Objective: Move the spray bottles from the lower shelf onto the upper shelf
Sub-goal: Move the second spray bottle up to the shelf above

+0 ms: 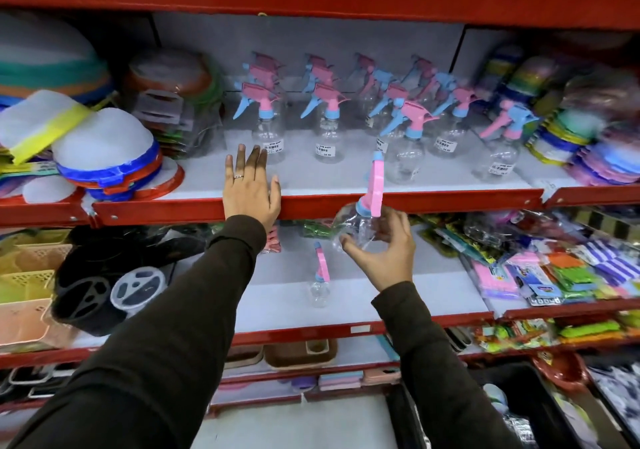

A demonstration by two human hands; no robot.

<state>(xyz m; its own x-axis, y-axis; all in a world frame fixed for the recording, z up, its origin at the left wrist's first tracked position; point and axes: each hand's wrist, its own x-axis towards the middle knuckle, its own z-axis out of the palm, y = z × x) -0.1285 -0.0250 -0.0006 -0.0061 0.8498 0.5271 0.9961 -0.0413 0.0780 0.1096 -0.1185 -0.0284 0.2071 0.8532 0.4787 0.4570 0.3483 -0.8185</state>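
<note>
My right hand grips a clear spray bottle with a pink and blue head, held in front of the red lip of the upper shelf. My left hand rests flat and open on that shelf's front edge, just left of the standing bottles. Several clear spray bottles with pink and blue triggers stand in rows on the upper shelf. One spray bottle stands alone on the white lower shelf, below and between my hands.
Stacked plastic lids and bowls crowd the upper shelf's left; coloured stacks fill its right. On the lower shelf, black containers and baskets sit left, packaged goods right. More shelves with trays lie below.
</note>
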